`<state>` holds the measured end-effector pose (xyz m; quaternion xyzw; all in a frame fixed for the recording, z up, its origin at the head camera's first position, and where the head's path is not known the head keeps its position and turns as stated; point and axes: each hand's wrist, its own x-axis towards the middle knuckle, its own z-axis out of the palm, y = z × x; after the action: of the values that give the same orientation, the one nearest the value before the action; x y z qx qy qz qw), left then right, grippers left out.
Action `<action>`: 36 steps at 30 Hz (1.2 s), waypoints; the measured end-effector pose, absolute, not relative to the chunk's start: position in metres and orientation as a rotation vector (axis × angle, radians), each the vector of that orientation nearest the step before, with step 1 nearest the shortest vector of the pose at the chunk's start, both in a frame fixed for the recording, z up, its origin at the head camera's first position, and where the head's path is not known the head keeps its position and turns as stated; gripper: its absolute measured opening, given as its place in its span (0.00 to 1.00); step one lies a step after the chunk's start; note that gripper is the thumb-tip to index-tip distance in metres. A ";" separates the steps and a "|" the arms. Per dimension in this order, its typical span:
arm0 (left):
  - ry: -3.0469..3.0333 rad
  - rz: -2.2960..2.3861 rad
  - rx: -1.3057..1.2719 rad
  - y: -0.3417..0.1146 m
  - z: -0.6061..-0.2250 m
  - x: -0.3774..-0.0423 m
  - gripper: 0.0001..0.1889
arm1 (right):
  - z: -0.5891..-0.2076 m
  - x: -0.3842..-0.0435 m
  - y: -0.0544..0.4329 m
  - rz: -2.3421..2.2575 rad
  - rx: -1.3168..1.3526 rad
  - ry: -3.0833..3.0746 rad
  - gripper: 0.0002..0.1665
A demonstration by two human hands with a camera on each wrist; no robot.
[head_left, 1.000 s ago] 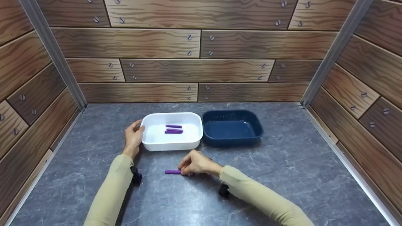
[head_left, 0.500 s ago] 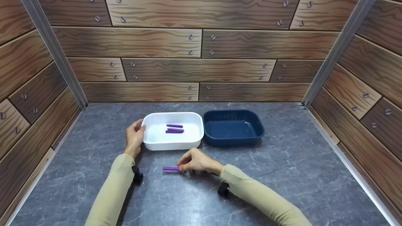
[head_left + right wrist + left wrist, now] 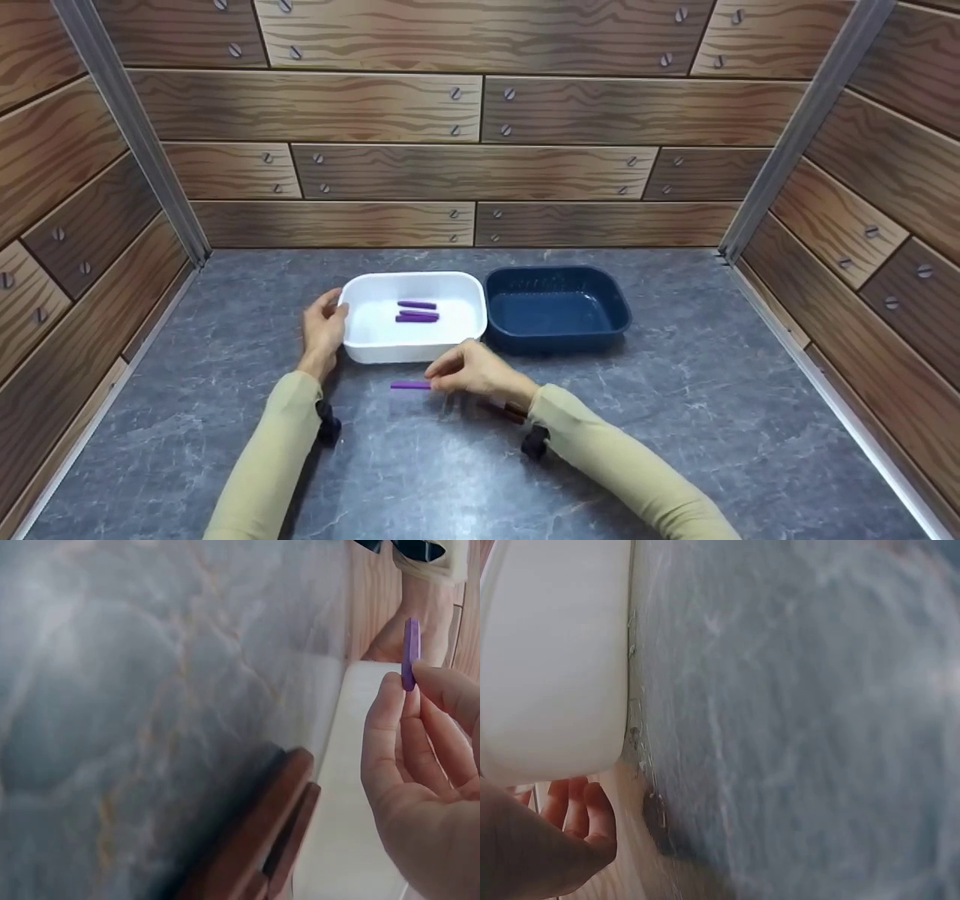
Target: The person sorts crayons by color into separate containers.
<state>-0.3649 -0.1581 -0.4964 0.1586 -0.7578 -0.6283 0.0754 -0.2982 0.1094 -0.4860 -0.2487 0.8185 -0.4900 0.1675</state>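
Observation:
My left hand (image 3: pixel 322 331) grips the left end of a white plastic tray (image 3: pixel 409 352), thumb at the rim and fingers curled against the outer wall. In the left wrist view the curled fingers (image 3: pixel 600 814) lie against the tray's end. Several purple sticks (image 3: pixel 417 319) lie side by side inside the tray. My right hand (image 3: pixel 484 373) pinches one end of another purple stick (image 3: pixel 409 385) between thumb and fingers, in front of the tray. This stick (image 3: pixel 410 652) looks slim and faceted in the right wrist view, raised above the table.
A dark blue tray (image 3: pixel 555 331) stands against the white tray's right side. Brown sticks (image 3: pixel 507 412) lie on the grey marbled table (image 3: pixel 420 480) beneath my right wrist, partly hidden. Wood-patterned walls (image 3: pixel 480 169) enclose the back and sides.
My right hand has lifted the purple stick off the table and moved it toward the white tray. The brown sticks under the wrist have come into sight. My left hand stays put.

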 end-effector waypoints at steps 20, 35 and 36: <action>-2.286 -1.858 0.468 -0.158 -0.498 -0.362 0.23 | -0.463 -0.315 0.112 -1.533 -0.763 2.367 0.12; -2.300 -1.835 0.446 -0.159 -0.496 -0.364 0.23 | -0.454 -0.359 0.102 -1.562 -0.697 2.487 0.14; -2.299 -1.834 0.446 -0.160 -0.496 -0.364 0.23 | -0.455 -0.362 0.100 -1.565 -0.688 2.492 0.13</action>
<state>-0.3639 -0.1599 -0.4963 0.1495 -0.7703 -0.6143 0.0833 -0.3621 0.1000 -0.4553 -0.2274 0.8232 -0.5168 0.0598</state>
